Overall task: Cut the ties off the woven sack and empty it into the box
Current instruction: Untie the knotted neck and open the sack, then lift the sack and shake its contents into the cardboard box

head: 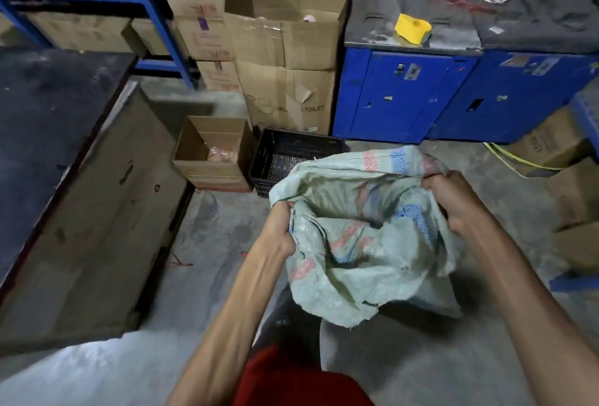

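A pale green woven sack (359, 237) with red and blue stripes hangs limp and crumpled in front of me, above the concrete floor. My left hand (285, 227) is shut on its left rim. On the right rim my right hand (453, 198) grips the fabric. The mouth is spread between them and I see nothing inside. A small open cardboard box (210, 175) stands on the floor to the far left, with pinkish packets in it. No ties show on the sack; red strands (181, 263) lie on the floor.
A black plastic crate (285, 159) sits just behind the sack. Tall open cartons (285, 42) are stacked behind it. A blue cabinet (421, 94) with a yellow object (412, 29) on top stands at right. A dark table (48, 133) lies left.
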